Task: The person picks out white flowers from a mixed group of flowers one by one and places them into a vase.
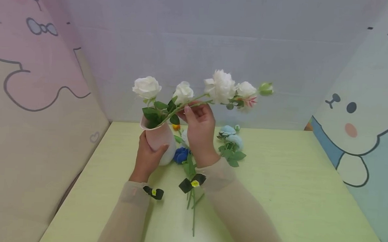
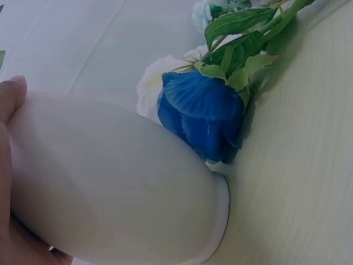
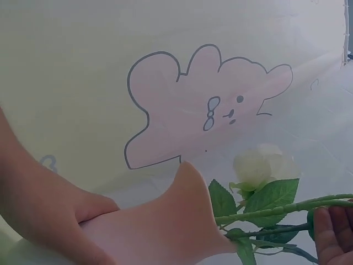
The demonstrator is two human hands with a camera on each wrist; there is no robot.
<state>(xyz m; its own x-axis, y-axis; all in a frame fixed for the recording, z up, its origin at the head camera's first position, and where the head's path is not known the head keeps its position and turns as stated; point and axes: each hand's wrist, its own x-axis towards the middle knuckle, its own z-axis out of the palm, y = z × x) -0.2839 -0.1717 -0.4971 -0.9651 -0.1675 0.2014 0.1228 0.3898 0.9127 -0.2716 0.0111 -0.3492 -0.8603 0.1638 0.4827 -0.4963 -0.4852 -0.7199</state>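
A pale vase [image 1: 162, 137] stands on the table, with my left hand [image 1: 148, 158] gripping its side, thumb toward the front. Two white roses, one on the left [image 1: 146, 87] and one in the middle [image 1: 183, 92], rise from its mouth among green leaves. My right hand [image 1: 201, 130] pinches a long green stem between thumb and fingers. That stem leans right from the vase mouth and bears a large white bloom [image 1: 224, 87], with a green bud [image 1: 266, 88] at the far end. In the right wrist view, green stems [image 3: 270, 211] run from the vase rim to my fingers.
A blue flower [image 2: 201, 113] lies on the table against or very near the vase base. Light blue flowers [image 1: 234, 141] lie right of my right hand, and an orange flower [image 1: 176, 127] behind the vase. Loose stems [image 1: 194, 215] point toward me. Cartoon-printed sheets [image 1: 353, 117] enclose the table.
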